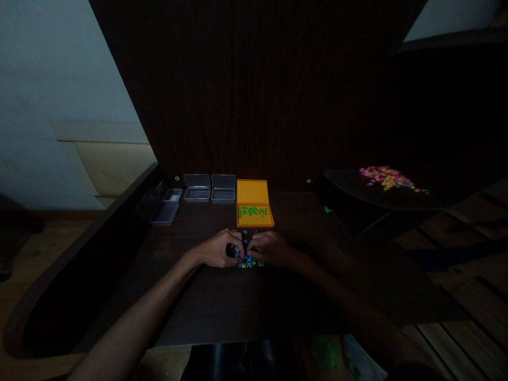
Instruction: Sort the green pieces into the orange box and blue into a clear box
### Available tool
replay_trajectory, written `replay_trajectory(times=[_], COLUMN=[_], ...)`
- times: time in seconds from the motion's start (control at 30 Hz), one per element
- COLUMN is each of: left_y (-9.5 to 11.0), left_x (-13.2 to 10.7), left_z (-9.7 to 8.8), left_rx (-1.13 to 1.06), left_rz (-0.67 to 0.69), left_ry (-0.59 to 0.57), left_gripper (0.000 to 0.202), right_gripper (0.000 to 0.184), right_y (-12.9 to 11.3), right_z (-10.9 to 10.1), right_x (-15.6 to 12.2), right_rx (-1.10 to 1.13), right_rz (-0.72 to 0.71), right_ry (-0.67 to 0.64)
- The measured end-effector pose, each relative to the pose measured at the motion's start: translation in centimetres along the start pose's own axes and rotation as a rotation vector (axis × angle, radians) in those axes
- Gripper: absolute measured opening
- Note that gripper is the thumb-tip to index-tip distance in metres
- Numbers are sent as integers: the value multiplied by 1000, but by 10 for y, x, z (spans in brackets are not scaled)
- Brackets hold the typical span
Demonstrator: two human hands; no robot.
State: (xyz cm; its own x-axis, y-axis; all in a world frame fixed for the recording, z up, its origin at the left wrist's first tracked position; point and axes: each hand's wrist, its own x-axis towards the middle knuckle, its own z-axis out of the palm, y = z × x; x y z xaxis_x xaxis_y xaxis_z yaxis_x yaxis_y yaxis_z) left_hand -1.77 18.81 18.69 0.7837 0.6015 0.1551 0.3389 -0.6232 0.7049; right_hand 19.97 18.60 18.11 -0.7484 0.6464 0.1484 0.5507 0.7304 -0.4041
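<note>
My left hand (219, 250) curls over the table with its thumb and forefinger closed at a small heap of blue and pale green pieces (249, 262). From the other side, my right hand (273, 248) reaches the same heap, its fingers bent and pinched together. Whatever lies between the fingertips of either hand is too small to make out. A few loose blue pieces (245, 232) lie just beyond the fingers. Behind the hands stands an open yellow box (256, 224), with many small green pieces (254, 211) spread inside it and its lid raised.
Two clear plastic cases (197, 196) (223, 196) stand open left of the yellow box. More clear cases (164, 212) lie by the left side panel. A pile of pink and yellow pieces (384, 178) rests on a dark raised surface at right. A dark panel (254, 95) rises behind.
</note>
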Motion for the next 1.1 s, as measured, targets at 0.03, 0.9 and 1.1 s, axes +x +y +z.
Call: replay_trajectory(times=[0.03,0.9,1.1], left_y=[0,2,1], left_x=[0,2,2], left_z=[0,-1,-1], left_rx=[1,-6,0], left_rz=[0,-13,-10], left_ry=[-1,-28,-26], left_gripper=[15,15,12], right_gripper=[9,7,4], right_y=[0,-6,-5], right_z=[-1,2,-1], right_x=[-1,0,-1], right_rx=[2,-7,35], right_rz=[-4,27,78], right_ry=[-1,-33,-56])
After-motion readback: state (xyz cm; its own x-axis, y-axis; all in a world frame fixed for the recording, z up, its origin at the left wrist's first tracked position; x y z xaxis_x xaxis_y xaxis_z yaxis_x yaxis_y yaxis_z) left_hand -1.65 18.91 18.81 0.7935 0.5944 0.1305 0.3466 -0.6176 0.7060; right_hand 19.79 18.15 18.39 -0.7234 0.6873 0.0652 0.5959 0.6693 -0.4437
